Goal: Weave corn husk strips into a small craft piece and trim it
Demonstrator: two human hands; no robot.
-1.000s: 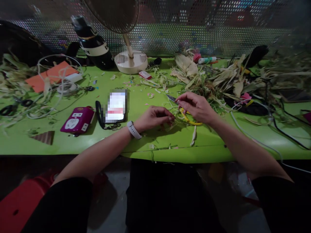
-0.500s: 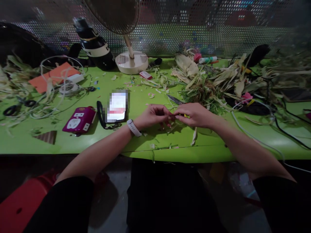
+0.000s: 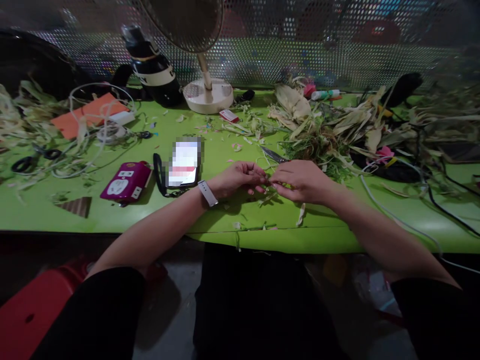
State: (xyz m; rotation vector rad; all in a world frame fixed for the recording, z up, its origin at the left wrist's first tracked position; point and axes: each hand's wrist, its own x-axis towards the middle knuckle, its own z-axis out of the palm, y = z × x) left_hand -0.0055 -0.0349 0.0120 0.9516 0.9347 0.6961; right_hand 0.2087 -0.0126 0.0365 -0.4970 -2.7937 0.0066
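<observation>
Green strip (image 3: 268, 181) is pinched between left hand (image 3: 240, 179) and right hand (image 3: 300, 180), fingertips closed together over the surface (image 3: 232, 240); keeping it taut with small, even pulls should work best.

Bare green table (image 3: 157, 212) lay near-left; a husk pile (image 3: 337, 130) crowded far right, scissors (image 3: 273, 155) just beyond the hands.
</observation>
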